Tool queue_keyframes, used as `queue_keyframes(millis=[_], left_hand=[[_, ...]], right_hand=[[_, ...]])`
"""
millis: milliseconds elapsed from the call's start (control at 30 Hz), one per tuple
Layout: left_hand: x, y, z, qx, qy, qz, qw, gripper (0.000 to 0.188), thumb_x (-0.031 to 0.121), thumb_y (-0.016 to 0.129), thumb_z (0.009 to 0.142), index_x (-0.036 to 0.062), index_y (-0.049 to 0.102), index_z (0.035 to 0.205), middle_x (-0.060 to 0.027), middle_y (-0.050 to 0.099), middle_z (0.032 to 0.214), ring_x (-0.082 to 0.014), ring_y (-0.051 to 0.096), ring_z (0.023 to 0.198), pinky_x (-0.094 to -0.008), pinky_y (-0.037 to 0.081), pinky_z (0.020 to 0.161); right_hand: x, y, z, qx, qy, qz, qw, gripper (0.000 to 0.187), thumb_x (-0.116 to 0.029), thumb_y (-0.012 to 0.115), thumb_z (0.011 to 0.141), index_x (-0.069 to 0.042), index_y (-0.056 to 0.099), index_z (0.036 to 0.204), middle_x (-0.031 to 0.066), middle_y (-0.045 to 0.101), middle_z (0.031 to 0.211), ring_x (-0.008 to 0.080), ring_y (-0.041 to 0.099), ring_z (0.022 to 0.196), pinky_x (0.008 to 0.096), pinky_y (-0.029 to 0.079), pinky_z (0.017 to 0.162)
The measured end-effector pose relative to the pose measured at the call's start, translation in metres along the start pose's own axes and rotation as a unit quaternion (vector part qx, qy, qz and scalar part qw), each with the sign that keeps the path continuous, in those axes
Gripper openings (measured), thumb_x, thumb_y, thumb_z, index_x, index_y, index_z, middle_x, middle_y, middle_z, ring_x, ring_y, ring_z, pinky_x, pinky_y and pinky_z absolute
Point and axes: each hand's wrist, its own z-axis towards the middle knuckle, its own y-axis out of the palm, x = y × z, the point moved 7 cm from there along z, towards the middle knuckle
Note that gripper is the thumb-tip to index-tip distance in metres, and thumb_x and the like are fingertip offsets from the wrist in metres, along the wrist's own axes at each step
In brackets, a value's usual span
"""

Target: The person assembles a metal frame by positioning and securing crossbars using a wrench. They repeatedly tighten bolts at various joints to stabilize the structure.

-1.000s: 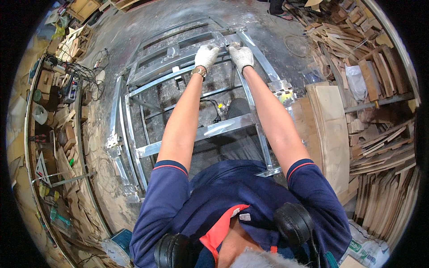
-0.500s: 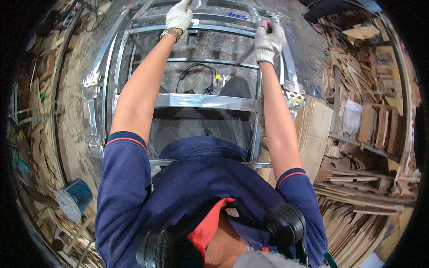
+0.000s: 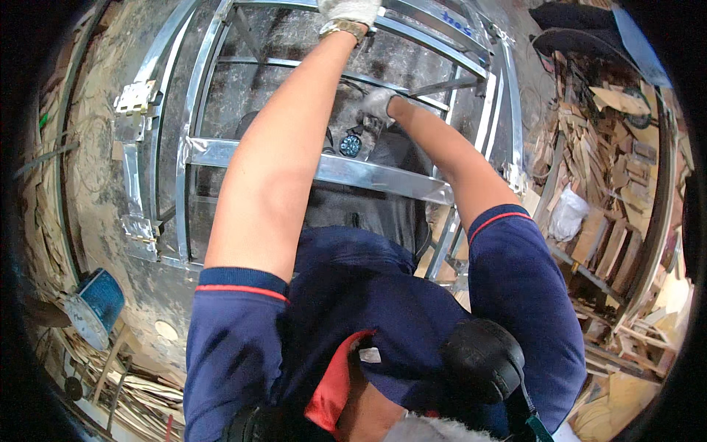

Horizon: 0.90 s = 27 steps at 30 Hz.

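Note:
A welded frame of shiny metal square tubes (image 3: 390,175) lies across my lap and the floor. My left hand (image 3: 350,9), in a white knit glove with a watch at the wrist, is at the frame's far crossbar; the picture's top edge cuts off its fingers. Inside the frame, low between the bars, my gloved right hand (image 3: 377,104) is closed around the dark body of what looks like an angle grinder. The tool's round blue-black disc (image 3: 350,146) faces up, just beyond the near crossbar. The right fingers are partly hidden and blurred.
Metal hinge-like brackets (image 3: 135,101) sit on the frame's left side. To the left stands a blue bucket (image 3: 103,298). Stacked wood scraps (image 3: 589,140) and a white plastic bag (image 3: 568,214) lie to the right. More thin wood strips (image 3: 140,383) are at lower left.
My right hand has left the frame's far right corner and reached down inside it to the tool. The disc has come into sight. My left hand appears farther right and higher in view.

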Motion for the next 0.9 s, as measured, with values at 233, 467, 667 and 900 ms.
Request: queue_keyframes(millis=[233, 467, 667, 900], left_hand=[[0.000, 0.000, -0.003, -0.008, -0.028, 0.011, 1.000, 0.013, 0.022, 0.060, 0.089, 0.0111, 0.059, 0.097, -0.0124, 0.065, 0.093, -0.0326, 0.065, 0.090, -0.0477, 0.052, 0.078], [0.003, 0.000, -0.002, -0.022, -0.040, 0.011, 0.999, 0.015, 0.026, 0.057, 0.093, 0.0116, 0.059, 0.097, -0.0125, 0.066, 0.093, -0.0336, 0.065, 0.089, -0.0484, 0.052, 0.077], [0.002, 0.000, -0.002, -0.059, -0.050, 0.012, 0.997, 0.022, 0.016, 0.062, 0.085, 0.0108, 0.062, 0.107, -0.0134, 0.068, 0.096, -0.0330, 0.066, 0.092, -0.0461, 0.053, 0.081], [0.002, 0.000, -0.001, -0.059, -0.055, 0.040, 0.996, 0.019, 0.017, 0.061, 0.086, 0.0112, 0.061, 0.103, -0.0135, 0.068, 0.095, -0.0326, 0.067, 0.091, -0.0464, 0.053, 0.080]], right_hand=[[0.010, 0.063, 0.002, -0.042, -0.107, -0.007, 0.993, 0.030, -0.021, 0.053, 0.089, -0.004, 0.074, 0.101, 0.0188, 0.072, 0.107, 0.0338, 0.071, 0.096, 0.0456, 0.056, 0.083], [0.008, 0.065, 0.013, -0.024, -0.142, -0.043, 0.989, 0.025, -0.012, 0.070, 0.079, -0.008, 0.075, 0.103, 0.0131, 0.073, 0.110, 0.0312, 0.069, 0.098, 0.0413, 0.054, 0.085], [0.044, 0.055, 0.017, -0.071, 0.141, 0.110, 0.981, 0.042, -0.029, 0.057, 0.088, -0.010, 0.070, 0.123, 0.0147, 0.069, 0.123, 0.0291, 0.067, 0.111, 0.0412, 0.051, 0.094], [0.035, 0.067, 0.001, -0.076, 0.094, 0.143, 0.982, 0.032, -0.031, 0.070, 0.070, -0.009, 0.078, 0.091, 0.0157, 0.075, 0.098, 0.0342, 0.071, 0.090, 0.0442, 0.055, 0.082]])
